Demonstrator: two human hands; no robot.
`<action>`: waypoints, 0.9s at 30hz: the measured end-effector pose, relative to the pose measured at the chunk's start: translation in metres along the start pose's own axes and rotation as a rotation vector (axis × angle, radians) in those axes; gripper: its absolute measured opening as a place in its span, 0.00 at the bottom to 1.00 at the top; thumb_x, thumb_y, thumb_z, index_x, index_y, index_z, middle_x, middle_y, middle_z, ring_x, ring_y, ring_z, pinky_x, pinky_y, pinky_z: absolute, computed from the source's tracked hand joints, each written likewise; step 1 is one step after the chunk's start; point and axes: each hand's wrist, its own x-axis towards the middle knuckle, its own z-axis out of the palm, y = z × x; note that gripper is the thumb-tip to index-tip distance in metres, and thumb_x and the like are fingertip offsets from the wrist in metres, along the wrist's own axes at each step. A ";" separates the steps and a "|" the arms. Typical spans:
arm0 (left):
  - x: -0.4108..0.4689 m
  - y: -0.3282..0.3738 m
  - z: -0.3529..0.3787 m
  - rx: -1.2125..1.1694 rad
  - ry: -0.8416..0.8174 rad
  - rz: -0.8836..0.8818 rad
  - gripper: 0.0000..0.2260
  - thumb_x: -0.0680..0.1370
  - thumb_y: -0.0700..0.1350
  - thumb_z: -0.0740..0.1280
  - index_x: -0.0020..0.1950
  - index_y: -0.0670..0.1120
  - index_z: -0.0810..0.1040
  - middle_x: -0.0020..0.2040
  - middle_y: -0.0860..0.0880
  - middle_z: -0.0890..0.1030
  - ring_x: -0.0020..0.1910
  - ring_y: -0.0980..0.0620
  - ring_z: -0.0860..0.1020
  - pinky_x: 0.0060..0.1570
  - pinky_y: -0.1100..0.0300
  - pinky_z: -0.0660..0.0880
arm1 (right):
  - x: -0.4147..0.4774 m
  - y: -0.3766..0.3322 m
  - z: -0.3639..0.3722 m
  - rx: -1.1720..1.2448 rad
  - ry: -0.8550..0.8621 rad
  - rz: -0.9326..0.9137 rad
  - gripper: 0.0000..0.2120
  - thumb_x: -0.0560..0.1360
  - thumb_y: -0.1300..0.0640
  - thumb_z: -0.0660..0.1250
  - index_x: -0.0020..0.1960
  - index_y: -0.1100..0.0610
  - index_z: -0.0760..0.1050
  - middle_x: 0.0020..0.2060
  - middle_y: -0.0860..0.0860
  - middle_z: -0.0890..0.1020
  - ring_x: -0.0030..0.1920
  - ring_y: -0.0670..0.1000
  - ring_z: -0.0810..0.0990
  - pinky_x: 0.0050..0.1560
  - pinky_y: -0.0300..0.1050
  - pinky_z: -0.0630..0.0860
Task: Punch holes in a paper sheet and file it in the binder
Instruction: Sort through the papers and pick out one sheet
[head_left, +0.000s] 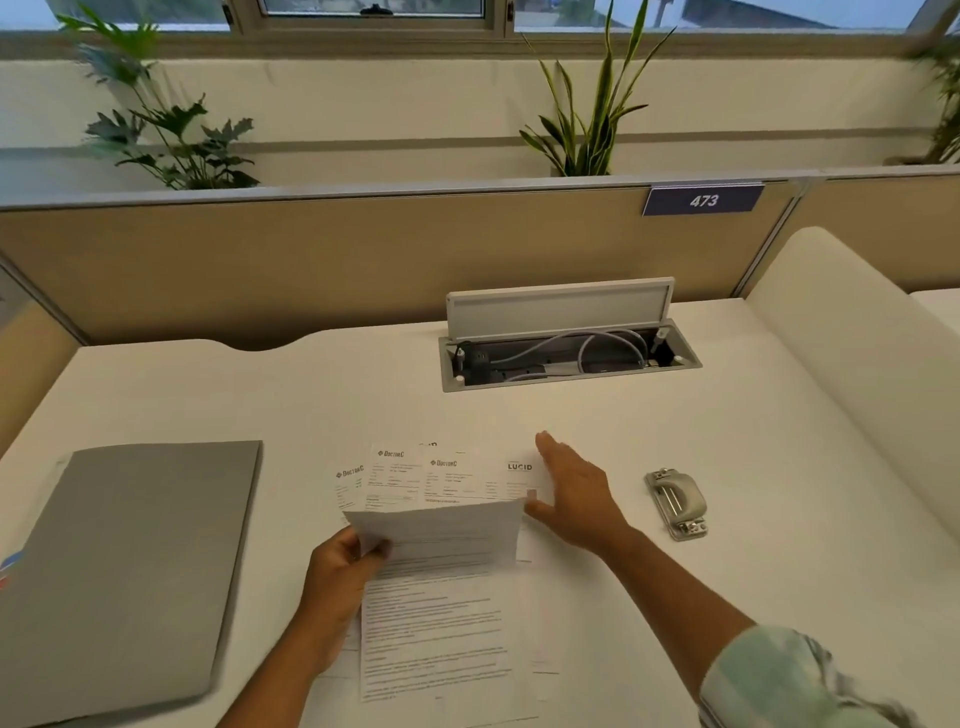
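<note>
Far to the left of the left hand, a grey binder (130, 566) lies shut and flat on the desk (727, 597). The left hand (340, 569) pinches the upper left corner of a printed sheet (441, 587), thumb on top, and has folded its top part over toward the person, so the blank back shows. Just beyond that hand, other papers (415, 478) fan out, their letterheads peeking from under the folded edge. The right hand (576, 499) hovers or rests open beside the sheet's right edge, fingers spread flat, holding nothing; I cannot tell whether it touches the papers. To the right of that hand, well apart from the sheets, sits a small metal punch (675, 504).

The step in hand looks like picking one sheet out of the pile; no holes are punched yet and nothing is filed. The next move likely calls for lifting the sheet free without dragging the ones beneath, then carrying one long edge across to the punch and squaring it in the slot.

The desk is white and smooth. Beyond the hands an open cable tray (566, 358) is sunk into it, lid raised. A tan partition (311, 260) carries a tag reading 473 (702, 200), with plants (171, 140) and windows behind.
</note>
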 end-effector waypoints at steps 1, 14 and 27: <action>0.001 -0.001 -0.001 -0.017 -0.001 -0.015 0.10 0.80 0.37 0.73 0.61 0.45 0.85 0.53 0.44 0.90 0.55 0.38 0.86 0.59 0.40 0.82 | 0.003 0.000 0.003 -0.042 -0.022 -0.011 0.49 0.74 0.33 0.68 0.83 0.48 0.45 0.83 0.48 0.55 0.82 0.54 0.56 0.80 0.61 0.52; 0.008 -0.004 0.000 -0.024 -0.031 -0.034 0.09 0.83 0.40 0.70 0.63 0.46 0.83 0.54 0.43 0.90 0.52 0.38 0.88 0.54 0.40 0.85 | -0.008 -0.003 0.019 -0.152 0.083 0.115 0.43 0.73 0.31 0.68 0.80 0.48 0.57 0.75 0.49 0.73 0.82 0.50 0.56 0.79 0.62 0.39; 0.006 -0.007 0.000 -0.013 -0.043 -0.061 0.10 0.83 0.40 0.69 0.64 0.47 0.84 0.55 0.44 0.89 0.55 0.39 0.87 0.57 0.39 0.84 | -0.005 -0.011 0.014 -0.133 0.032 0.072 0.42 0.77 0.40 0.70 0.83 0.47 0.50 0.80 0.49 0.65 0.81 0.53 0.59 0.80 0.62 0.43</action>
